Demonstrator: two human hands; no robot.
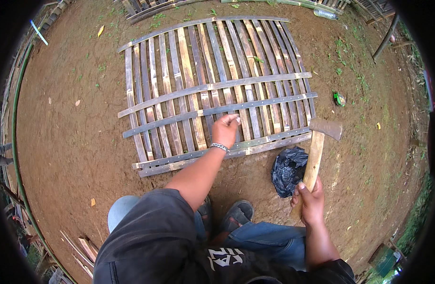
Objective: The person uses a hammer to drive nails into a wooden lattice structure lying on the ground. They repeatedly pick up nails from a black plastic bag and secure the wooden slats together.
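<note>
Bamboo slat panel [212,90]: lying flat on bare brown dirt, many lengthwise strips crossed by several horizontal battens, its near edge just ahead of the person's shoes. Left hand [225,130]: pressed down on a slat between the lower battens, fingers pinched narrow as if steadying something small; whether a nail is in the pinch cannot be told. Right hand [310,203]: closed around the lower part of a wooden handle, holding a hatchet [317,151] upright beside the panel, its rusty metal head level with the nearest batten. Black plastic bag [288,170]: crumpled on the ground between hatchet and panel corner. Small green object [339,98]: on the dirt to the right, well apart. Handling note: a blow here would likely go best with the flat back of the head, short and square, with the left fingertips kept low and clear of the striking line.
</note>
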